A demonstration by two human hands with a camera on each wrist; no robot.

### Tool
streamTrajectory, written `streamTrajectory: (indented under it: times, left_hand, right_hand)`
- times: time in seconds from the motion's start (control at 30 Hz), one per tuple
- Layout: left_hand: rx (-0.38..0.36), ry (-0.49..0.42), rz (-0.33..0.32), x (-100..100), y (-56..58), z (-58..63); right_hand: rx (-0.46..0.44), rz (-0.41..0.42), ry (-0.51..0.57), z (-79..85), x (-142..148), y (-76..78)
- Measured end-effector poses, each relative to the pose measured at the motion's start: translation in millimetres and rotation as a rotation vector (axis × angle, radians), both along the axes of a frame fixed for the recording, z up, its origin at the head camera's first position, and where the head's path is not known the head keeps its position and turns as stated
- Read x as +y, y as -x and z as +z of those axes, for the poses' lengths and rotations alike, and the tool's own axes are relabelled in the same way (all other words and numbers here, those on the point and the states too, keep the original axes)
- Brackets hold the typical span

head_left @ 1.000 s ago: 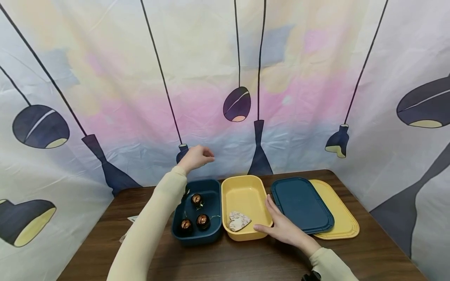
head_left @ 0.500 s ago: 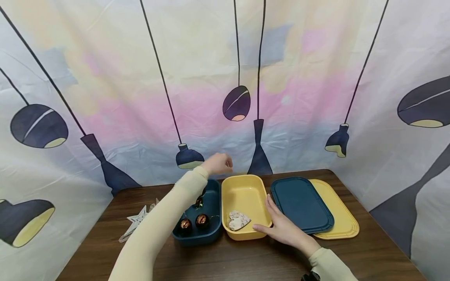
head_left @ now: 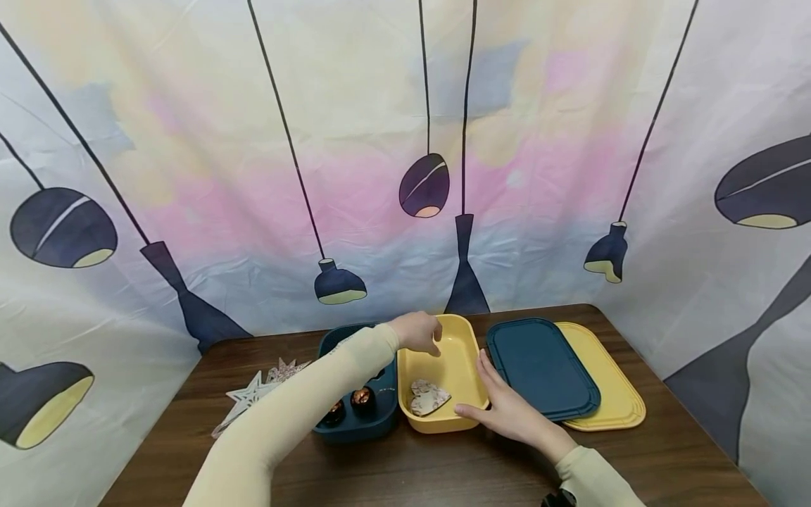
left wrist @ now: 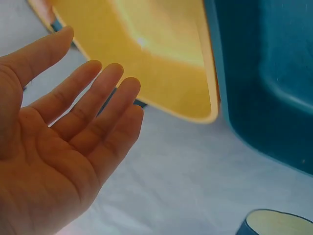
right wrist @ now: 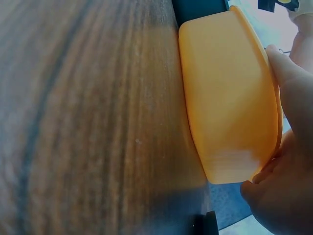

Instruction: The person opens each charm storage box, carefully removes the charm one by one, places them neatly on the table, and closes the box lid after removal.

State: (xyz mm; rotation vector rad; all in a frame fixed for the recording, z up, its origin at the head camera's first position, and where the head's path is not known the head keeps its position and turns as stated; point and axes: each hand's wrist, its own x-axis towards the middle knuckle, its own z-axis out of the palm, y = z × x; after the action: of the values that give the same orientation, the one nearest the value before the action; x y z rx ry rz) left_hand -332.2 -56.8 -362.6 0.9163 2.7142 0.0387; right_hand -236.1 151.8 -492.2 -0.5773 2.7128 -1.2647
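1. Now our left hand (head_left: 416, 332) has lowered to the yellow box (head_left: 437, 427), fingers relaxed, empty.
2. Our right hand (head_left: 507, 412), fingers straight, touches its side.
3. Both thus share one box, heart (head_left: 429, 399) inside.

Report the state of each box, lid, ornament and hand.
Dark blue rectangular box: open.
Yellow rectangular box: open.
Shiny coppery round baubles: in the blue box, partly hidden.
Patterned white heart decor: lying in the yellow box.
White star: on the brown wooden table, partly hidden.
Pale glittery star: likewise.
Dark blue flat lid: off its box.
Yellow flat lid: off, partly beneath it.
Left hand: holding nothing.
Right hand: touching the yellow box.
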Motion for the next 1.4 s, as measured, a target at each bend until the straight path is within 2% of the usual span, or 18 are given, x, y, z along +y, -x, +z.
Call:
streamTrajectory:
  times: [0.2, 0.33, 0.63, 0.73, 1.0, 1.17, 1.4]
  left_hand:
    - [0.015, 0.11, -0.05, 12, -11.4, -14.8]
    - [-0.02, 0.154, -0.034, 16, -20.5, -24.0]
    - [-0.125, 0.13, 0.043, 14, -35.5, -46.8]
    - [-0.136, 0.14, 0.043, 11, -38.0, -53.1]
    - [-0.074, 0.203, 0.022, 4, -38.3, -63.8]
    - [-0.058, 0.221, -0.006, -1, -38.0, -63.7]
    - [-0.001, 0.314, -0.06, -7, -40.7, -63.8]
  right_hand:
    - [-0.004, 0.001, -0.001, 0.1, 0, -1.3]
    - [-0.009, 0.006, -0.001, -0.7, 1, -0.7]
    - [-0.001, 0.01, 0.0, -2.0, 3, 0.5]
    - [-0.007, 0.012, 0.001, -2.5, 2, 0.3]
    - [-0.009, 0.018, 0.006, -1.6, 1, 0.5]
    - [-0.012, 0.015, 0.006, -1.5, 2, 0.6]
    - [0.001, 0.008, -0.007, -3.6, 2, 1.3]
